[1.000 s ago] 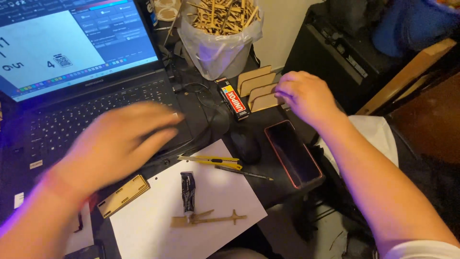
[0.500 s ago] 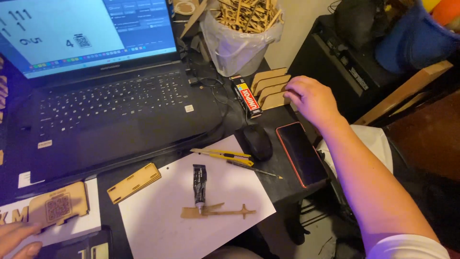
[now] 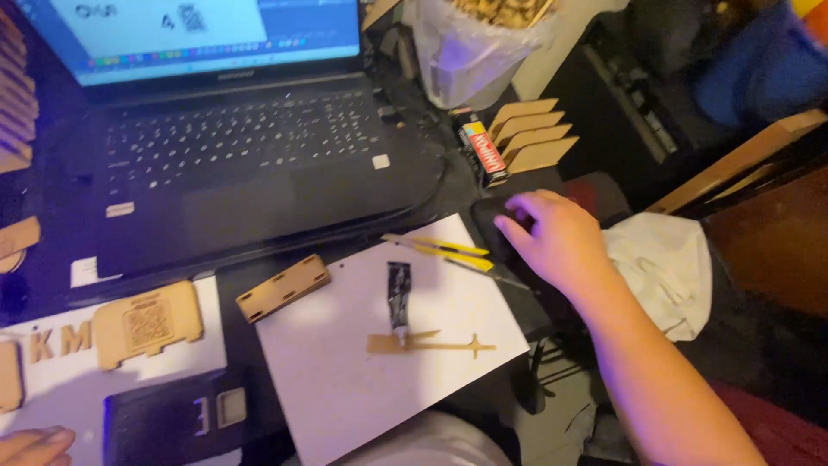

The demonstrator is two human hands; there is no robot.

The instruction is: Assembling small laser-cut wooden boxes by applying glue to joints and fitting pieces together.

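Right hand (image 3: pixel 559 243) resting, fingers spread loosely, atop dark computer mouse (image 3: pixel 493 226) beside yellow-handled craft knife (image 3: pixel 438 251) on desk; best kept palm-light. Left hand (image 3: pixel 33 445) barely visible, fingers' state unclear.

I see my right hand (image 3: pixel 561 242) resting palm down, fingers spread loosely, on a dark computer mouse (image 3: pixel 493 226) near the right edge of the desk (image 3: pixel 457 185); the mouse is black, rounded and mostly covered, only its left and front edge showing under my fingertips; it lies just right of the laptop's front right corner and touches the upper right corner of the white sheet; my left hand (image 3: pixel 34 446) shows only as a few fingertips at the desk's near left corner, lying flat, just below a white sheet with wooden letters, holding nothing that I can make out.
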